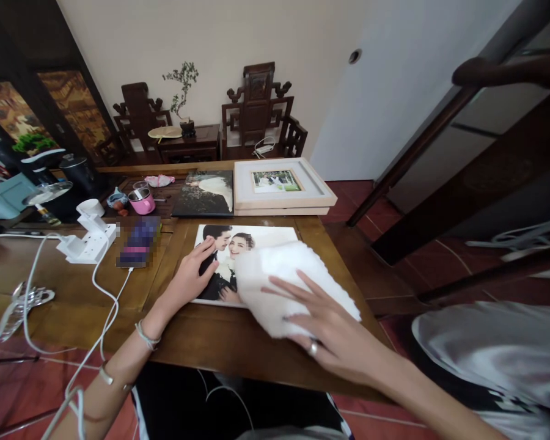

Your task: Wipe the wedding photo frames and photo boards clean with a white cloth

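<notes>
1. Beyond the fingers of the left hand (190,278) lies a dark rectangular photo panel (196,201), with stacked pale wooden picture frames (318,188) to its right.
2. Left of those fingers: a dark-screened smartphone (140,243) on a white cable (116,298), then a white plastic power strip (94,245).
3. Under them is a glossy white-edged couple portrait (226,269); a fluffy white cloth (275,260) hides its right part.
4. Left fingers rest slightly apart; the right hand (323,321) lies palm down, fingers spread on the cloth.
</notes>
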Demonstrator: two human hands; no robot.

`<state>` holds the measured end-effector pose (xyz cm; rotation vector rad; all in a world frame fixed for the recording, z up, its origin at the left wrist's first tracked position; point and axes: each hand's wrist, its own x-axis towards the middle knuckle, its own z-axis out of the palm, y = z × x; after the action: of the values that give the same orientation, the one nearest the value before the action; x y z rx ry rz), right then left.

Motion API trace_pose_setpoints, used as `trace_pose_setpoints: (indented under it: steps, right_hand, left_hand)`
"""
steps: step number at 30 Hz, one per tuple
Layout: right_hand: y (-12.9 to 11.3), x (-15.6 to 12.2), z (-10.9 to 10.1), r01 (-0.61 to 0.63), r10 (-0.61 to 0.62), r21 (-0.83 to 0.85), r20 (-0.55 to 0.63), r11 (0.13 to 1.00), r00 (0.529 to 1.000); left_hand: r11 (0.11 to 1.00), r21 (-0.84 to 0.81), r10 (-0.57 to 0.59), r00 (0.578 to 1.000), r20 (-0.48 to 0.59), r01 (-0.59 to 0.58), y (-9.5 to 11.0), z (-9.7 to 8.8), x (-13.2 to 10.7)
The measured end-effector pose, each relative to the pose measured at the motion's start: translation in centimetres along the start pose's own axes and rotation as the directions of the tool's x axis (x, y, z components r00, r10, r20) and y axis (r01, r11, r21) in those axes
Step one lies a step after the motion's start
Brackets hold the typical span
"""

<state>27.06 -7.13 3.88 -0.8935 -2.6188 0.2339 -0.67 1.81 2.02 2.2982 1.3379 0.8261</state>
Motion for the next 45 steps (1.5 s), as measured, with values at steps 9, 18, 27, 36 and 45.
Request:
trace_pose_setpoints:
  steps: [9, 18, 27, 36, 45]
  right_hand:
    - [2.9, 1.9, 0.0, -0.018, 0.018, -0.022, -0.027, 1.000, 0.999]
    - [9.2, 5.0, 0.4, -0.220, 0.205, -0.071, -0.169, 0.973, 0.964]
    - [2.6, 2.1, 0.4, -0.034, 0.032, -0.058, -0.050, 0.998, 0.998]
    - [3.3, 2.2, 0.3, 0.014, -0.015, -0.015, -0.060, 1.000, 0.998]
    - [8.6, 4.5, 0.4, -0.204, 0.186, -0.163, -0.122, 0.965, 0.975]
  left_hand:
    - [1.000, 0.018, 0.003, 1.000, 0.009, -0.003, 0.1, -0.2, 0.0]
    - [1.000, -0.002, -0.021, 0.998, -0.055, 0.020, 0.2, -0.1, -0.1]
    - [1.000, -0.007, -0.016, 0.998, -0.065, 0.016, 0.1, 0.2, -0.1]
    - [1.000, 0.005, 0.004, 1.000, 0.006, -0.004, 0.0, -0.1, -0.1]
    - [0.999, -0.024, -0.037, 0.999, -0.006, 0.037, 0.1, 0.0, -0.1]
